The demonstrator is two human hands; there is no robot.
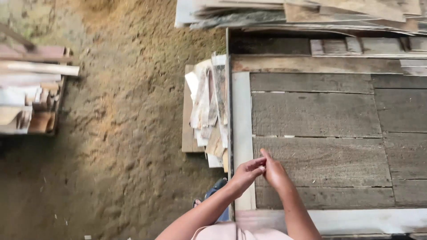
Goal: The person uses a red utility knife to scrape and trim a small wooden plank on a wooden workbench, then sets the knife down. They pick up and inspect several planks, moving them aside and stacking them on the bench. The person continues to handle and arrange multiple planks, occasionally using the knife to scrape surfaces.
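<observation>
My left hand (246,174) and my right hand (274,172) meet over the near left corner of a weathered grey plank worktable (320,115). The left fingertips touch the right hand near its thumb. The right hand's fingers point up and away, held together. I cannot tell whether anything small is pinched between them; nothing shows. Both forearms come up from the bottom edge. A pale board (242,133) runs along the table's left edge under my left hand.
A pile of thin wood offcuts (208,106) leans beside the table on the sawdust floor (120,133). More planks are stacked at the top (311,13). A crate of wood scraps (31,93) stands at the left. My foot in a blue sandal (213,191) is below the table.
</observation>
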